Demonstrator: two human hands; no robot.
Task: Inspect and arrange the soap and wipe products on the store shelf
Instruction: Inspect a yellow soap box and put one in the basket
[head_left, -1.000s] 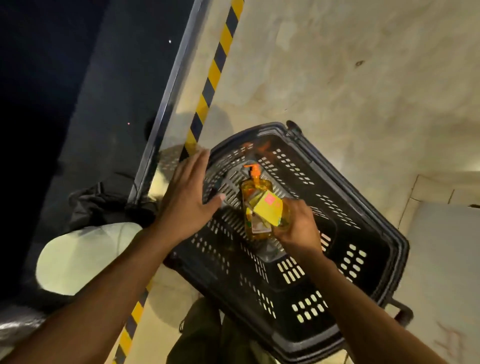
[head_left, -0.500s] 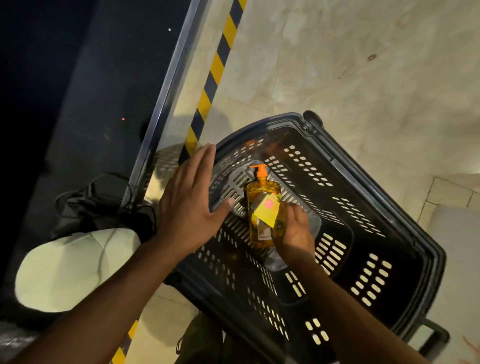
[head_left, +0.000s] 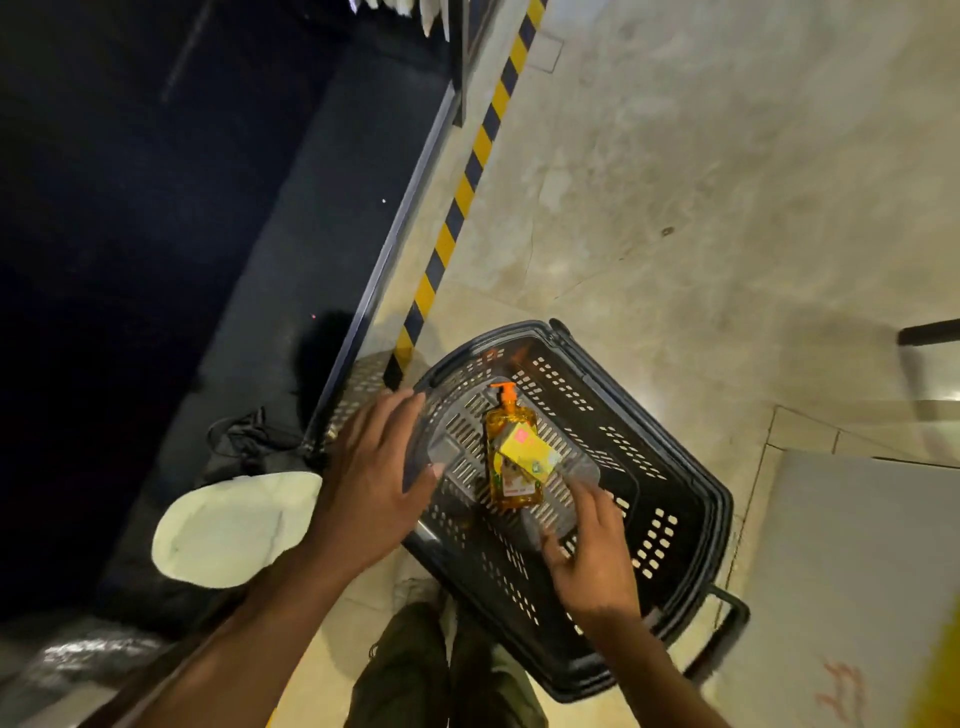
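Observation:
An orange pump bottle of liquid soap (head_left: 511, 465) lies flat on the floor of a black shopping basket (head_left: 670, 525), pump pointing away from me. A small yellow soap box (head_left: 530, 452) rests across the bottle. My right hand (head_left: 592, 561) hovers just below the bottle with relaxed fingers, holding nothing. My left hand (head_left: 376, 483) hangs open with fingers straight over the basket's left rim.
The basket stands on a pale stone floor (head_left: 701, 182). A yellow-and-black striped strip (head_left: 457, 208) runs along the base of a dark shelf unit at the left. A white cap-like object (head_left: 234, 530) and dark cables (head_left: 244, 436) lie on the dark lower ledge.
My right hand has let go of the soap bottle and box and drawn back toward me. The bottle now lies in the basket. The view has pulled back.

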